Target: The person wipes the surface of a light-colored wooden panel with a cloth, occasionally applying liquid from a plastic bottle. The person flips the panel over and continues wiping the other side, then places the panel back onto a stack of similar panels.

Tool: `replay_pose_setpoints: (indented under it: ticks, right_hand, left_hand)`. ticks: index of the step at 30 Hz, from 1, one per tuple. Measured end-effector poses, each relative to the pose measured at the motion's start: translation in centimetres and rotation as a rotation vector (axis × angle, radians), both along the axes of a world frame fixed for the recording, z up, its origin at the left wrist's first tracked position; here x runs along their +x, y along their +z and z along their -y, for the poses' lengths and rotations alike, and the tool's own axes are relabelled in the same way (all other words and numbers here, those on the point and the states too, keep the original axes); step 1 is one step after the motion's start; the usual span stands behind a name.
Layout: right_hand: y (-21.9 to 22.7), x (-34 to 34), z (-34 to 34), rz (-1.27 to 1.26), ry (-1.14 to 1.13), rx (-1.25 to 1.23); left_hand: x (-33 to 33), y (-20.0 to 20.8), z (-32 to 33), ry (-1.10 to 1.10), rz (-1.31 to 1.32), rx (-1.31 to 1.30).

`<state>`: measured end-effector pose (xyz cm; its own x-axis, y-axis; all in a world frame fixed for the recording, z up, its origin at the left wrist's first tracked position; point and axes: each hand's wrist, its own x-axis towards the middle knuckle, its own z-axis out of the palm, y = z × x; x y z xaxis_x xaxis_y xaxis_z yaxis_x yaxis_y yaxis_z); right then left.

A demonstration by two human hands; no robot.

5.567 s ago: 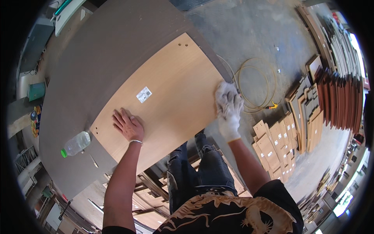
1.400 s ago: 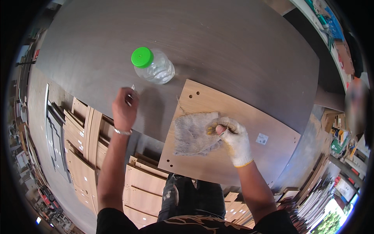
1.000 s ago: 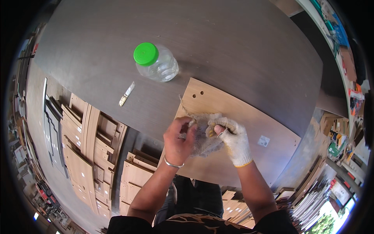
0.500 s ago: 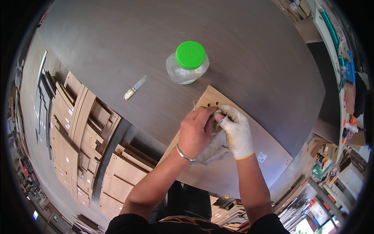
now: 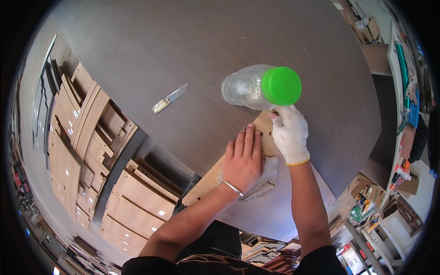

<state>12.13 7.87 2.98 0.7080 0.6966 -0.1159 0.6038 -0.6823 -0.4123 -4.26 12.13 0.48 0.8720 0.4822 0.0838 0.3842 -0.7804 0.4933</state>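
My bare left hand [image 5: 244, 160] lies flat, fingers stretched out, over a pale rag [image 5: 270, 176] and the holed end of a wooden board [image 5: 224, 211]. A metal bangle circles that wrist. At the far corner of the board, my right hand [image 5: 291, 133] wears a white knit glove with the thumb tip bare. It is closed at the neck of a clear plastic jar [image 5: 245, 87] with a green lid [image 5: 282, 85]; the lid hides some of its fingers. The jar tilts, its lid toward the right.
A knife [image 5: 170, 98] with a pale handle lies left of the jar on the large dark tabletop [image 5: 151, 46]. Stacks of wooden panels [image 5: 133, 211] stand at the left and below. Shelving with tools and cartons [image 5: 366, 183] runs along the right.
My hands were together over the board and have parted. The left now lies flat on the rag; the right has reached forward to the jar, which has tipped to the right.
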Motion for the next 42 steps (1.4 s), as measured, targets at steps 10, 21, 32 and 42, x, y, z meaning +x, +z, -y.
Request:
replay_pose_setpoints:
  ticks: [10, 21, 32, 42]
  right_hand:
    - [-0.5, 1.4, -0.4, 0.128, -0.08, -0.087]
    - [1.0, 1.1, -0.8, -0.674, -0.51, 0.059]
    - [2.0, 1.8, -2.0, -0.678, -0.506, -0.126]
    - [-0.5, 2.2, -0.4, -0.523, -0.323, -0.01]
  left_hand:
    - [-0.1, 0.1, -0.1, -0.001, 0.017, -0.059]
    - [-0.2, 0.0, -0.3, -0.021, 0.001, -0.093]
    - [-0.6, 0.0, -0.4, -0.052, -0.045, -0.119]
    - [-0.4, 0.2, -0.3, -0.058, -0.064, -0.106]
